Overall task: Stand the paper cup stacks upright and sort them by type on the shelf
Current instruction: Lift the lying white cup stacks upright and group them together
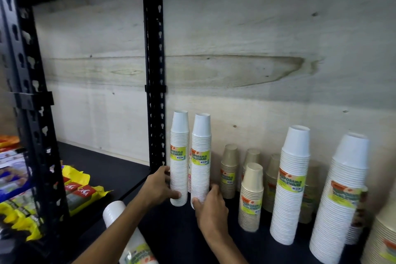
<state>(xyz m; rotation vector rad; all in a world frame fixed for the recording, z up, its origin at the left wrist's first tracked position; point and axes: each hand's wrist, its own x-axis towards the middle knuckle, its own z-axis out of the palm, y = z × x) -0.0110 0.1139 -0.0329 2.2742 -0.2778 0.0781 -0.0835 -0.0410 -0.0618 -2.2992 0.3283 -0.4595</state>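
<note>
The green-yellow labels on the cup stacks read "DISPOSABLE TABLEWARE". Two narrow white stacks stand upright on the dark shelf [175, 231] before a pale plywood wall [257, 38]: the left hand [159, 186] holds the left white stack [179, 158] in its grip, and the right hand [211, 203] holds the right white stack [200, 161]. Beige stacks [250, 197] and wider white stacks [289, 188] stand to the right. One white stack [126, 233] lies tilted under the left arm. Beyond a black post [154, 70] lie yellow packets [81, 191].
</note>
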